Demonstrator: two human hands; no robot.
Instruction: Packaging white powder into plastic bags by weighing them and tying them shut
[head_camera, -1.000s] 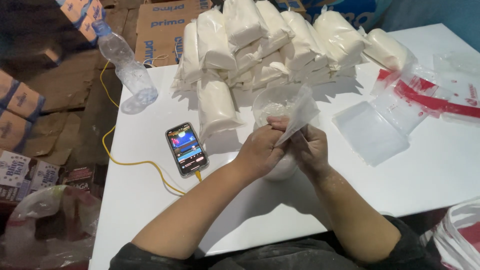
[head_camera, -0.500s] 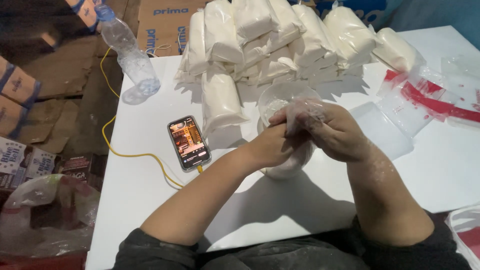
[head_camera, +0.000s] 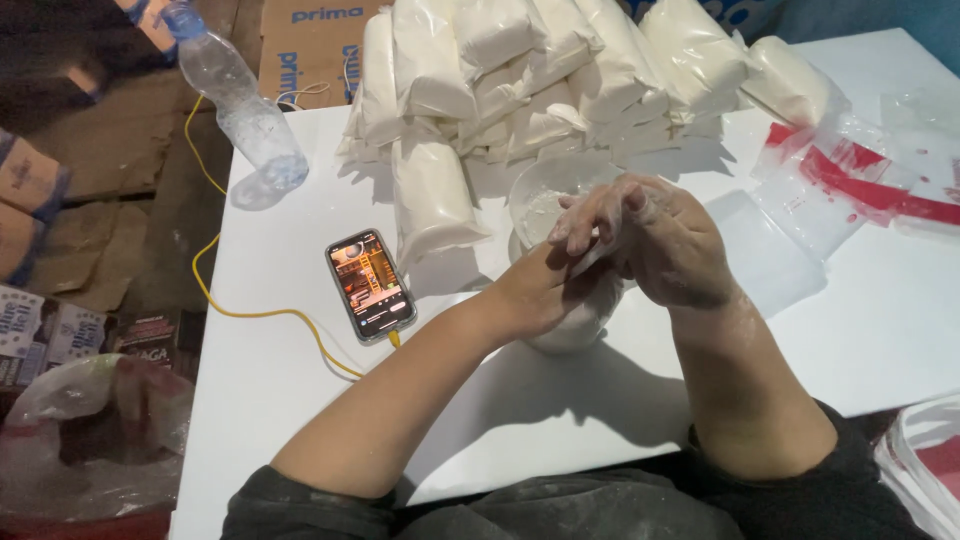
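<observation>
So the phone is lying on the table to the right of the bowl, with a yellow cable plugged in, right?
Not quite. The head view shows the phone lying on the table to the left of the bowl, not the right. The yellow cable is indeed plugged into it.

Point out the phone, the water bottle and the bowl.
phone (head_camera: 371, 284), head view, middle of its lit screen.
water bottle (head_camera: 243, 105), head view, middle of its clear body.
bowl (head_camera: 545, 190), head view, far rim left of the hands.
</observation>
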